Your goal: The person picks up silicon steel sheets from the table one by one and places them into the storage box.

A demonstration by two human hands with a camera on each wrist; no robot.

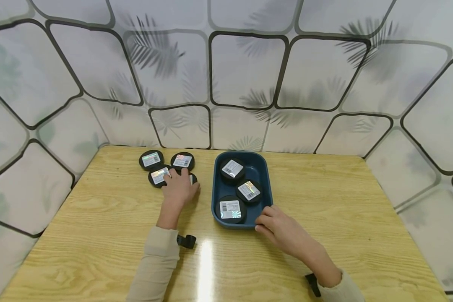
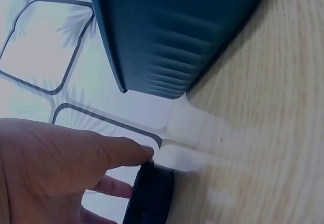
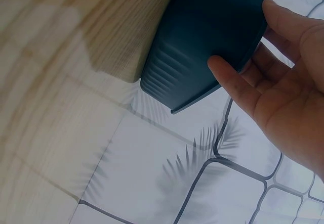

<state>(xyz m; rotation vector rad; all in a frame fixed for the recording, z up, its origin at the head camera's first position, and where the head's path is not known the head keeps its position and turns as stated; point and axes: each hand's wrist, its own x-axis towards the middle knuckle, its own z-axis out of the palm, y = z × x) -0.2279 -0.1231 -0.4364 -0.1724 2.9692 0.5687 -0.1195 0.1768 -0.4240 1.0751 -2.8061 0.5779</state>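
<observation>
My left hand (image 1: pixel 179 188) is over the nearest right disc of a group of black round discs at the left, each with a pale label. In the left wrist view, its thumb and fingers (image 2: pixel 119 155) pinch the edge of a black disc (image 2: pixel 152 196). The dark blue tray (image 1: pixel 214 184) stands right of that hand and holds black discs, among them one (image 1: pixel 230 209) at its near left corner. My right hand (image 1: pixel 287 233) grips the tray's near right corner; in the right wrist view, fingers (image 3: pixel 235 82) lie against the tray wall (image 3: pixel 202 42).
Other black discs lie left of the tray: one (image 1: pixel 151 160) at the back left, one (image 1: pixel 182 160) at the back right and one (image 1: pixel 159 176) in front. The wooden table (image 1: pixel 332 193) meets a patterned backdrop (image 1: pixel 245 71) behind and at both sides.
</observation>
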